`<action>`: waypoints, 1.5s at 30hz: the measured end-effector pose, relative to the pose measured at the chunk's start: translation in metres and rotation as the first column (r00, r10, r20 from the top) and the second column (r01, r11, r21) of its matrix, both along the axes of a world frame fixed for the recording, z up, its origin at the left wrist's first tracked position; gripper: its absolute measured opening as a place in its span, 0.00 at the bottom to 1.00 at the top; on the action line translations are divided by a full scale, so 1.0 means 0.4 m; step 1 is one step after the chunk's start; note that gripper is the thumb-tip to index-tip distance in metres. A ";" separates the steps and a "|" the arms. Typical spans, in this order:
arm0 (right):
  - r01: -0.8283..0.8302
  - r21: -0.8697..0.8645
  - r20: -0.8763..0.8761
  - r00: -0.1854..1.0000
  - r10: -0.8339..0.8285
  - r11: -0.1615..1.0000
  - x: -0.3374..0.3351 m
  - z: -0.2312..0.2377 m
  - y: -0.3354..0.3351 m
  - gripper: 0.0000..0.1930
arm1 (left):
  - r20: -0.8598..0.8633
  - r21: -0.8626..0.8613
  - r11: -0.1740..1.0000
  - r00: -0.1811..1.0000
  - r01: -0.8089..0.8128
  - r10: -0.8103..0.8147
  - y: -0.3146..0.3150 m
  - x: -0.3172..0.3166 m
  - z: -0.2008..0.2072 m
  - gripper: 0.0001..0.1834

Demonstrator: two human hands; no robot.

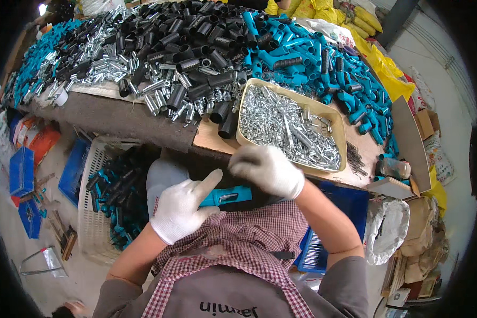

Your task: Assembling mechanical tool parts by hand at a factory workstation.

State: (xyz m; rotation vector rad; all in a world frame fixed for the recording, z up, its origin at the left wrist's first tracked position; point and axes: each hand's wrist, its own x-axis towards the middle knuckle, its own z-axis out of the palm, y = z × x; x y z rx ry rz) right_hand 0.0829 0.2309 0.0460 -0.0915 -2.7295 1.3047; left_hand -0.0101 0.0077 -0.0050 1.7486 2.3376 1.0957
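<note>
My left hand (183, 210), in a white glove, is closed round a teal plastic tool handle (237, 195) above my lap. A small shiny metal piece (228, 196) sits in a slot on the handle's upper side. My right hand (270, 170), also in a white glove, hovers just above the handle, next to the tray's near edge. Its fingers are curled together and slightly blurred; what they hold, if anything, is hidden. The cream tray (340, 127) on the table holds a heap of small silver metal parts.
Black tubes (185, 42), silver metal sleeves (103, 69) and teal handles (297, 53) are piled across the table. At my left stands a white plastic basket (90, 233) of finished-looking teal and black pieces. A blue crate (350, 201) is beside my right arm. Yellow sacks (307, 10) lie behind.
</note>
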 end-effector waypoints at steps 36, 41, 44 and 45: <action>0.372 0.617 -0.090 0.909 -0.408 0.693 -0.081 -0.079 0.252 0.11 | 0.394 0.134 0.989 0.912 0.064 -0.112 0.016 0.043 -0.032 0.23; 0.532 0.447 -0.268 0.847 -0.460 0.719 -0.058 -0.093 0.247 0.09 | 0.566 0.041 0.995 0.823 -0.089 0.050 0.004 0.032 -0.017 0.21; 0.603 0.321 -0.360 0.791 -0.495 0.730 -0.058 -0.082 0.241 0.13 | 0.668 0.086 0.992 0.744 -0.096 0.014 0.006 0.005 -0.041 0.20; 0.571 0.441 -0.372 0.818 -0.439 0.692 -0.063 -0.079 0.237 0.13 | 0.826 0.072 0.994 0.563 -0.087 -0.011 0.011 0.001 -0.034 0.20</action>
